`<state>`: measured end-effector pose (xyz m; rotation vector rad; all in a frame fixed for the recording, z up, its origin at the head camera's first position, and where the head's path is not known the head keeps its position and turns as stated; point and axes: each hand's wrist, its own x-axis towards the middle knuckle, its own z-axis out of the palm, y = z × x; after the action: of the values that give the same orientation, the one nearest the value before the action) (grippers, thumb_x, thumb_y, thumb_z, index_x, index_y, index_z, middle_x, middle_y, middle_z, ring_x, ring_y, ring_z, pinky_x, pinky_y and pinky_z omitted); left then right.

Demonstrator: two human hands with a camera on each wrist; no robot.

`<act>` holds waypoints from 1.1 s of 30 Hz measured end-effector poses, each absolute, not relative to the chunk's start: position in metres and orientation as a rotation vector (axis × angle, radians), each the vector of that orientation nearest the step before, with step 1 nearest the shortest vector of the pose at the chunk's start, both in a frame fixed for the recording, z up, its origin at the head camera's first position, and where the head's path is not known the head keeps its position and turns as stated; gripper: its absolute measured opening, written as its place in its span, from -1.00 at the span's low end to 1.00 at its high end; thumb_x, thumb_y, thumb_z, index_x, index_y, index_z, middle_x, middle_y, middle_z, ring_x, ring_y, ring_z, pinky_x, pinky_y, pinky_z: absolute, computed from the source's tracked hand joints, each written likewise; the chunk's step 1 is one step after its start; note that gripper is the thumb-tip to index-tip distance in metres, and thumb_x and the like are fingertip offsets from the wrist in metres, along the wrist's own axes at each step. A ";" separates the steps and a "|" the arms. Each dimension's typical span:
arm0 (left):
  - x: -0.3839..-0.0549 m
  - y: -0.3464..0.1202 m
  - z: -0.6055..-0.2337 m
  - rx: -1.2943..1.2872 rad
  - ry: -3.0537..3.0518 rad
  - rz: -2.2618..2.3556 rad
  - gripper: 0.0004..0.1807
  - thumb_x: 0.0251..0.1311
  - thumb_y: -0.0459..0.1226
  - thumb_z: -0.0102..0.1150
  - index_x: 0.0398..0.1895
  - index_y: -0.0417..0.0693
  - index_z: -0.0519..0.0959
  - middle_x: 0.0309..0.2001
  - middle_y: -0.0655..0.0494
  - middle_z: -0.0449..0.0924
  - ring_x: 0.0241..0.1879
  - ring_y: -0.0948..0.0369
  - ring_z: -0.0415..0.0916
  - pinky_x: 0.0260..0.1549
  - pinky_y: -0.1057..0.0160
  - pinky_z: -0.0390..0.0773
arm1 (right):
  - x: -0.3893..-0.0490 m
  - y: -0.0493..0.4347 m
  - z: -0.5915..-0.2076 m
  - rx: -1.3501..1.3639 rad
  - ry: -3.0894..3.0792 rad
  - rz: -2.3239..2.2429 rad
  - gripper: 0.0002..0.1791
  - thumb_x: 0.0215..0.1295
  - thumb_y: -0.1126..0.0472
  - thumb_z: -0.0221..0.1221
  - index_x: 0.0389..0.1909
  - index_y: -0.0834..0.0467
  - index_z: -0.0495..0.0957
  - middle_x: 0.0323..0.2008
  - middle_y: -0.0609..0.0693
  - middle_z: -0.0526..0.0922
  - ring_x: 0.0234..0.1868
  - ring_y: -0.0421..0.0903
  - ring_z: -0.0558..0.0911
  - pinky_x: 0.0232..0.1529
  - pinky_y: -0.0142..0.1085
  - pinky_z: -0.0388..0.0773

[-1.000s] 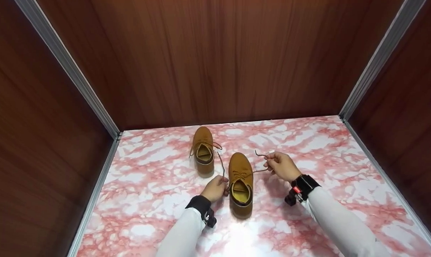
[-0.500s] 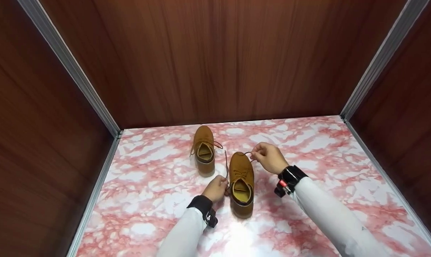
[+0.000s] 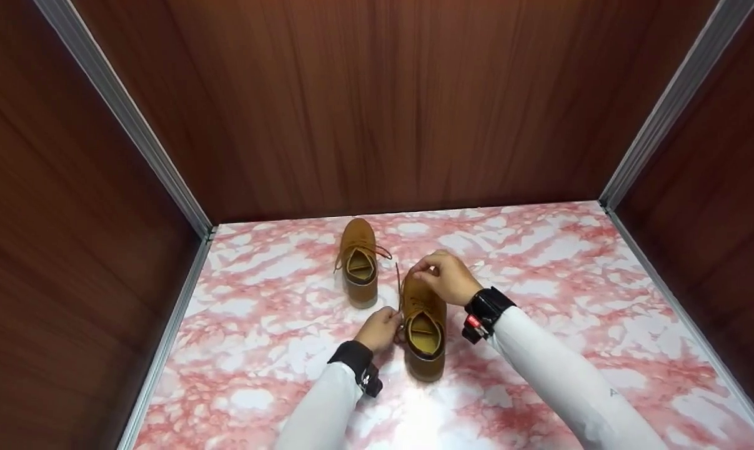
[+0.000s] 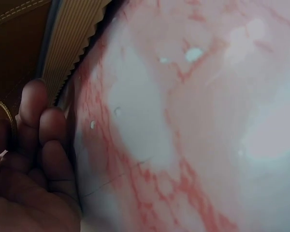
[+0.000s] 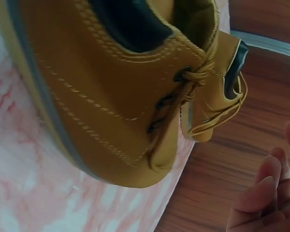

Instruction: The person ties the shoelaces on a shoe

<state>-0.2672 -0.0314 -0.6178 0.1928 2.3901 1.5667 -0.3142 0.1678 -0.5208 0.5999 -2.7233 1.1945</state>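
Observation:
In the head view the nearer tan lace-up shoe (image 3: 425, 369) stands upright, toe pointing away. My left hand (image 3: 378, 329) is at its left side, pinching a shoelace (image 3: 398, 278) whose free end sticks up past the fingers. The left wrist view shows a loop of that lace (image 4: 9, 113) at the fingers, beside the ribbed sole (image 4: 70, 43). Over the toe is my right hand (image 3: 450, 279), thumb and fingers bent and slightly apart. In the right wrist view another lace (image 5: 169, 128) lies along the shoe's front from the knot (image 5: 198, 76), apart from the fingers (image 5: 258, 193).
A second tan shoe (image 3: 359, 231) stands farther back to the left, its lace (image 3: 381, 251) looped out to the right. Pink-and-white marbled tabletop (image 3: 258, 350) lies under both. Dark wood panels (image 3: 377, 112) with grey metal corner posts (image 3: 127, 119) enclose the back and sides.
My right hand has moved left from beside the nearer shoe to over its toe, bringing its lace across; the lace now lies on the shoe. My left hand has stayed nearly still.

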 end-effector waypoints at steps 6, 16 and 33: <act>-0.267 -0.035 -0.616 0.187 2.369 1.583 -0.69 0.58 -0.25 -0.07 -0.33 -0.22 0.55 -0.48 0.02 0.66 -0.45 0.20 0.60 -0.34 0.28 0.64 | -0.311 0.183 -0.529 0.578 -2.760 1.218 -0.94 0.34 0.27 0.37 -0.25 0.18 0.77 -0.27 0.04 0.72 -0.26 -0.19 0.54 -0.21 -0.41 0.46; -0.271 -0.033 -0.615 0.072 2.221 1.745 -0.74 0.48 -0.36 -0.07 -0.28 -0.38 0.55 -0.49 0.10 0.45 -0.49 0.21 0.46 -0.43 0.29 0.59 | -0.301 0.195 -0.540 0.762 -2.880 1.158 -0.92 0.34 0.24 0.37 -0.21 0.15 0.79 -0.27 0.03 0.74 -0.27 -0.22 0.55 -0.20 -0.40 0.49; -0.279 -0.033 -0.603 0.063 2.379 1.612 -0.71 0.34 -0.28 0.12 -0.23 -0.39 0.71 -0.58 0.17 0.47 -0.62 0.31 0.35 -0.63 0.42 0.35 | -0.293 0.187 -0.541 1.174 -2.967 0.929 -0.67 0.40 0.41 0.16 0.03 0.11 0.78 -0.10 0.11 0.73 -0.12 -0.07 0.58 -0.06 -0.26 0.53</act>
<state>-0.2794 -0.0328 -0.6035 0.0632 2.3787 1.6123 -0.2929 0.1867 -0.5415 1.1737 -2.9675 0.9292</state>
